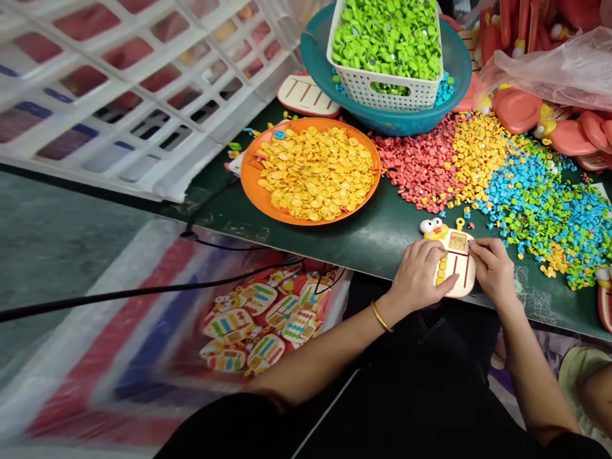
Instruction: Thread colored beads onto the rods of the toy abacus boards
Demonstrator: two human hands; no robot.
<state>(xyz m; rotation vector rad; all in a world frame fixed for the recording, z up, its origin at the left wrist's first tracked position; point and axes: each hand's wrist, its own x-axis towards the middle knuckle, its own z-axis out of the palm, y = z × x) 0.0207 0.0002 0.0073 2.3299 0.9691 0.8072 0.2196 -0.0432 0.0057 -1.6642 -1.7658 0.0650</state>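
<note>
A cream toy panel (455,262) with a yellow duck head and a small screen lies at the near edge of the dark green table (377,236). One column of yellow buttons sits in it. My left hand (419,275) rests over the panel's left side, fingers curled and pressing on the button column. My right hand (492,269) is at the panel's right edge, fingertips pinched together on its top surface; whether they hold a small piece I cannot make out. A gold bangle is on my left wrist.
An orange plate (248,175) of yellow buttons stands left of the panel. Loose red, yellow, blue and green buttons (502,172) cover the table behind. A white basket (382,89) of green pieces sits in a teal bowl (421,118). A bag of finished panels (258,319) lies below left. White crate (119,83) at far left.
</note>
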